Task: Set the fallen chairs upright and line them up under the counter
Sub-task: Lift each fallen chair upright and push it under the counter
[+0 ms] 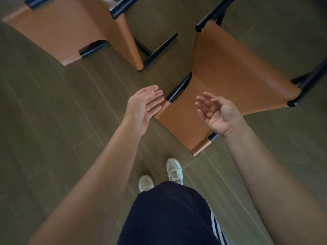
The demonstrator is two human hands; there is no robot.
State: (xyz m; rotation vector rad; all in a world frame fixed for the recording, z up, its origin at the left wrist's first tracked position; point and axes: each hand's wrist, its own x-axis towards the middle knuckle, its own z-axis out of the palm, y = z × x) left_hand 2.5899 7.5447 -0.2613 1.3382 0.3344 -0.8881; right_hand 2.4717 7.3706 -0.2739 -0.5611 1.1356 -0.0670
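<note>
The person stands over two tan leather sling chairs with black tube frames on a grey-brown plank floor (53, 121). The nearer chair (230, 76) is right of centre, its narrow leather panel (182, 121) pointing towards the person's feet and its broader leather surface spreading up and to the right. A black frame tube (178, 87) shows through a cut-out on the panel's left edge. The second chair (70, 27) lies at upper left, apart from the first, with one black leg (159, 50) slanting across the floor between them.

The left hand (143, 106) is fully open, fingers straight and together, palm turned towards the nearer chair, fingertips just beside the panel's left edge; contact cannot be judged. The right hand (219, 114) hangs over the same panel, palm up, fingers loosely curled and gripping nothing.

Below are white sneakers (174, 170) and dark navy trousers (168, 218) with pale side stripes (217, 228).
</note>
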